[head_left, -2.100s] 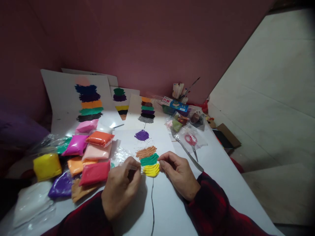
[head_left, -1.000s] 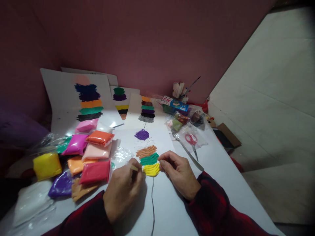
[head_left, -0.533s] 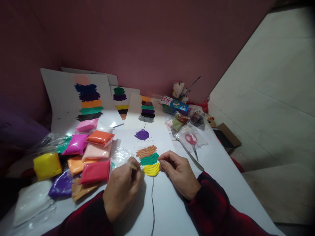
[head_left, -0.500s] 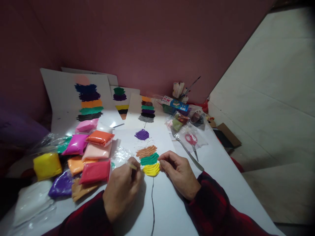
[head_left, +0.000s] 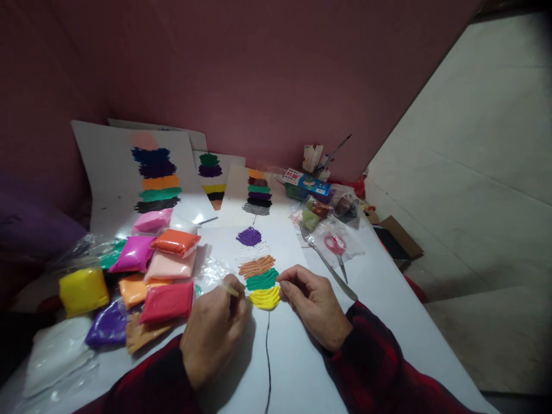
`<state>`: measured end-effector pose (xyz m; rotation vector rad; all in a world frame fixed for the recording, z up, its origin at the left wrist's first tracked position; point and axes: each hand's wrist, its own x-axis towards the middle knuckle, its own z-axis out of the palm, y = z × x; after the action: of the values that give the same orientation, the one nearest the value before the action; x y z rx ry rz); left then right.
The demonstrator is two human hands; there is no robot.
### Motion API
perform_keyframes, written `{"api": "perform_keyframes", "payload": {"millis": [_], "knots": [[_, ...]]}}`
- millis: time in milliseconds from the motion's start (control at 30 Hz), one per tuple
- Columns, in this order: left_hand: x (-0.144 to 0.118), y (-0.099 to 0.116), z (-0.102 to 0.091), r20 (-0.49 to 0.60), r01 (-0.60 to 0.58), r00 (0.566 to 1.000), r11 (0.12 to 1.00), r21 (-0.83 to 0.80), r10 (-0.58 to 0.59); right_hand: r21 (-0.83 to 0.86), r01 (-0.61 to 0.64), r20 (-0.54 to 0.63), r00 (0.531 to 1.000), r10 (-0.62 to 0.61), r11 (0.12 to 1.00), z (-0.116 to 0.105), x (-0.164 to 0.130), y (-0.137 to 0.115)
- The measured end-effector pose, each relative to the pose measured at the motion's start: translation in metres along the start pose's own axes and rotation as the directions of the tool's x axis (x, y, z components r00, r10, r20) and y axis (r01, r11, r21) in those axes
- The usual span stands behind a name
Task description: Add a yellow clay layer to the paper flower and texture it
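My left hand [head_left: 213,333] pinched a thin stick [head_left: 228,290], its tip at the left edge of the yellow clay patch [head_left: 264,298] on the white sheet [head_left: 293,368]. My right hand [head_left: 314,307], fingers curled and holding nothing, pressed its fingertips against the patch's right edge, below the green patch [head_left: 261,280].

left hand [head_left: 213,333] grips stick [head_left: 229,290] | right hand [head_left: 317,307] beside yellow clay [head_left: 264,298]

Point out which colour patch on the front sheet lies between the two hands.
The yellow patch, lowest of the stack, just above the black line; the left hand and right hand flank it.
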<state>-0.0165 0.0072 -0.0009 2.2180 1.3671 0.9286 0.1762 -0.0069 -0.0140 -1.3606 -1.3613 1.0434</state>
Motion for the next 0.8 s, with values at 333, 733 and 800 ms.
{"api": "perform_keyframes", "payload": {"millis": [333, 733, 800], "knots": [[-0.0008, -0.0031, -0.0005, -0.144, 0.003, 0.990, 0.997, -0.078, -0.014, 0.002, -0.006, 0.007, 1.000, 0.006, 1.000, 0.0008, -0.0002, 0.0004], [-0.0012, -0.0024, 0.0020, -0.014, -0.045, 0.999, 0.983, -0.176, 0.043, -0.013, 0.016, 0.014, 1.000, -0.015, 1.000, 0.0001, 0.0001, 0.0004], [-0.0006, -0.0025, 0.0026, -0.006, -0.043, 0.999, 0.983, -0.180, 0.043, -0.017, 0.019, 0.015, 1.000, -0.018, 1.000, -0.0001, -0.0001, 0.0004]]}}
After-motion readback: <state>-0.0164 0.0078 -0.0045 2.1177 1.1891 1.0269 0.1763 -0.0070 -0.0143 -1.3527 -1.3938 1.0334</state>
